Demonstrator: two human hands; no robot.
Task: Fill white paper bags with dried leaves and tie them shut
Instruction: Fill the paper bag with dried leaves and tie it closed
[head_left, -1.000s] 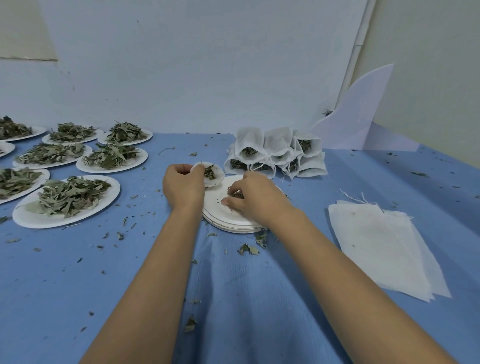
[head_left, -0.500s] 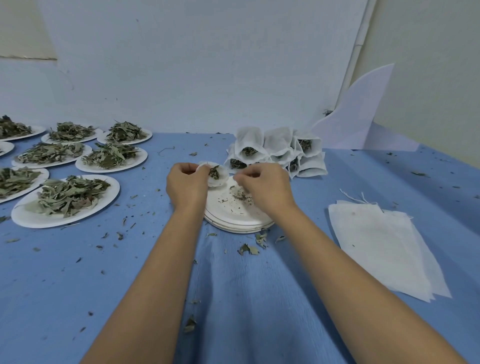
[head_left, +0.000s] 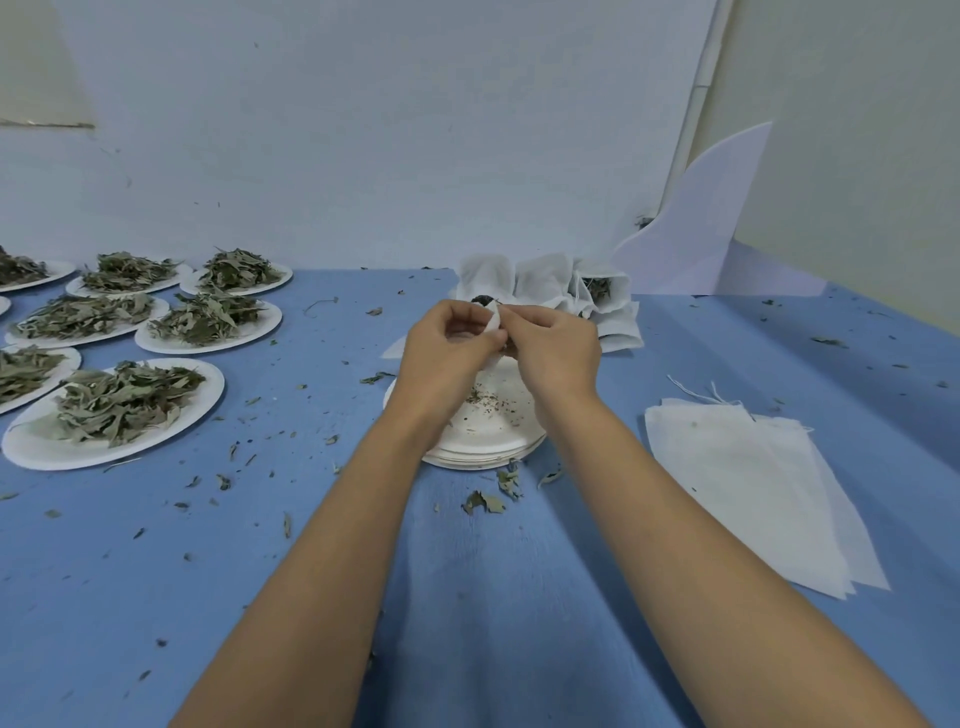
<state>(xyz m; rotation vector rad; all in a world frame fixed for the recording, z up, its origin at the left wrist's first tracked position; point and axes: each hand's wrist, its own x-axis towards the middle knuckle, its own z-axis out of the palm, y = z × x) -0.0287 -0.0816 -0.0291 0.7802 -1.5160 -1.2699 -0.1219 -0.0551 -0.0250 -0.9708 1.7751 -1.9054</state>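
- Head view: blue table (head_left: 156, 587) strewn with leaf crumbs (head_left: 485, 503), pale wall (head_left: 363, 130) at far edge.
- Left hand (head_left: 447, 358) and right hand (head_left: 558, 358) both pinch one white paper bag (head_left: 493, 323).

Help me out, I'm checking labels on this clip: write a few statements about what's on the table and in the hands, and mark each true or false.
1. The left hand and the right hand both pinch one small white bag above the stack of plates. True.
2. The plates of leaves sit on the right side of the table. False: they are on the left side.
3. The flat empty bags lie to the right of the stack of plates. True.
4. The top plate of the stack is heaped with whole leaves. False: it carries only scattered crumbs.
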